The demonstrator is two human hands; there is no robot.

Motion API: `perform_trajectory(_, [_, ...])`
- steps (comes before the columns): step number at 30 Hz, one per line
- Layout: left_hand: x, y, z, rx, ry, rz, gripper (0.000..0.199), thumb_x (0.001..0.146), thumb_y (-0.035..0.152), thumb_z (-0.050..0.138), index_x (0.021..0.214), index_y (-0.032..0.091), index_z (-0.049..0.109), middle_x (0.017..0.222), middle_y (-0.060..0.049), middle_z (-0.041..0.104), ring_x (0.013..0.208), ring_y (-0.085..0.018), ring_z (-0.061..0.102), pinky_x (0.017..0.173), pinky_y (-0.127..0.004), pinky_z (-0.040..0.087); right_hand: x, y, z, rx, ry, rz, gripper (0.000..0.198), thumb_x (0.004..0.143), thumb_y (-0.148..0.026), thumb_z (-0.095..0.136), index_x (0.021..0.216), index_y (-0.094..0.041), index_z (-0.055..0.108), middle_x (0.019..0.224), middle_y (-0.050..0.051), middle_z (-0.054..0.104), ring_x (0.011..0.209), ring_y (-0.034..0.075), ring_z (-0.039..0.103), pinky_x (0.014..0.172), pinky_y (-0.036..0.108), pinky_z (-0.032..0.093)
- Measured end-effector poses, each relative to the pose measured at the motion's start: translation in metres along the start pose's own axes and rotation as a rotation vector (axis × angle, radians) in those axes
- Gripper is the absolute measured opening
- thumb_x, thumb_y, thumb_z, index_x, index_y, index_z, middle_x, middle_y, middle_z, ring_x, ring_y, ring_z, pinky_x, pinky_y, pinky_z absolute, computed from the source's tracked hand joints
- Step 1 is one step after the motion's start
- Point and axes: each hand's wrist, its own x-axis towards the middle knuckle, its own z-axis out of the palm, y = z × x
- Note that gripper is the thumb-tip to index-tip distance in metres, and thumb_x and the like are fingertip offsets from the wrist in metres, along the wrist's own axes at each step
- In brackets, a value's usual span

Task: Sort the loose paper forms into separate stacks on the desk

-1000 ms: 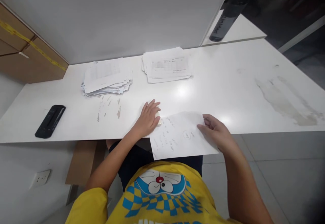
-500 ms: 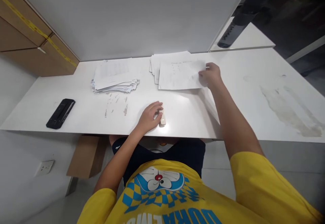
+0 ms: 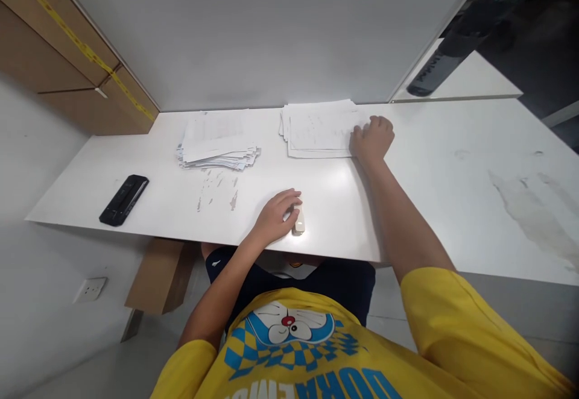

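My left hand [image 3: 277, 217] is curled around a small cream-coloured stapler [image 3: 298, 225] near the table's front edge. Its fingers hide the stapler's far part. Farther back, my right hand [image 3: 373, 140] lies at the right end of a stack of printed paper sheets [image 3: 319, 131], thumb apart from the fingers, touching the top sheet's edge. That top sheet lies nearly flat over the others. To the left stands a second, thicker and uneven stack of papers [image 3: 217, 140], with neither hand on it.
A black flat case-like object [image 3: 123, 200] lies at the table's left. Cardboard boxes [image 3: 129, 100] with yellow tape stand at the back left. A dark bottle [image 3: 427, 76] is beyond the partition at the right. Worn marks [image 3: 529, 206] show on the right tabletop.
My right hand has lowered the paper sheet onto the right stack, and its fingers have loosened. My left hand keeps its place at the stapler. The view has shifted slightly.
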Motion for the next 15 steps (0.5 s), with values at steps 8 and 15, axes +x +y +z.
perform_trajectory(8, [0.022,-0.039,-0.034,0.203,0.245,0.046,0.027,0.100,0.039,0.047,0.119,0.029,0.065,0.125,-0.006,0.070,0.134,-0.025,0.056,0.114,-0.050,0.047,-0.072,-0.020,-0.026,0.072,-0.061,0.026,0.075,0.099,-0.062,0.022,0.145,-0.009,0.050,0.127,0.025,0.065,0.121,0.040,0.059,0.100,0.056,0.045])
perform_trajectory(15, [0.063,-0.142,-0.128,0.676,0.248,-0.136,0.045,0.099,0.046,0.045,0.130,0.018,0.060,0.143,-0.015,0.059,0.139,-0.031,0.048,0.121,-0.054,0.029,-0.110,-0.011,-0.037,0.152,-0.093,-0.036,0.061,0.099,-0.052,0.035,0.145,-0.014,0.049,0.143,0.019,0.058,0.133,0.035,0.052,0.109,0.054,0.041])
